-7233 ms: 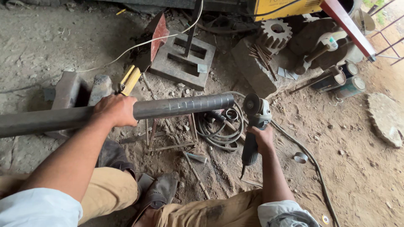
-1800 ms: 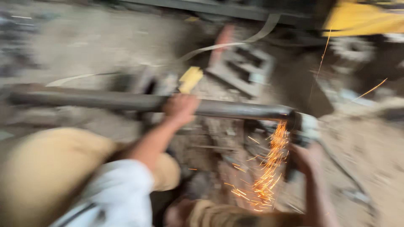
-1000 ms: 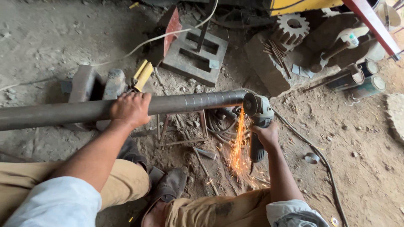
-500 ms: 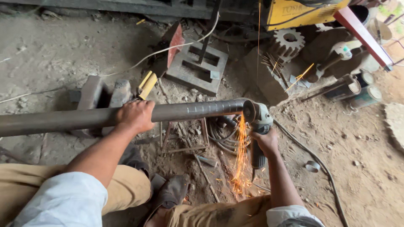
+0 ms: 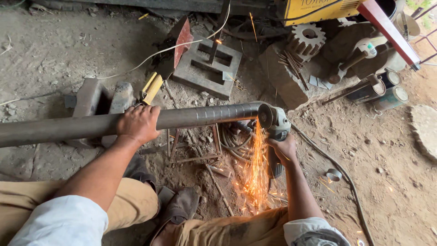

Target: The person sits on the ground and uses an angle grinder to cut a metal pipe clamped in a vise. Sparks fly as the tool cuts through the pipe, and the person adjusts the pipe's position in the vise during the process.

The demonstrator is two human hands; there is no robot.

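A long grey steel pipe lies across the view from the left edge to the middle, raised off the dirt floor. My left hand grips it from above near its middle. My right hand holds an angle grinder whose disc meets the pipe's right end. Orange sparks stream down from that end toward my legs. My shoe rests on the ground under the pipe.
A steel block frame, a red-tipped plate, a large gear, cans and a yellow machine crowd the back. The grinder's cable runs right across the dirt. A yellow-handled tool lies behind the pipe.
Seven seconds ago the grinder hung beside the pipe end with no sparks. Now its disc is on the pipe end and sparks fall. My left hand has stayed on the pipe.
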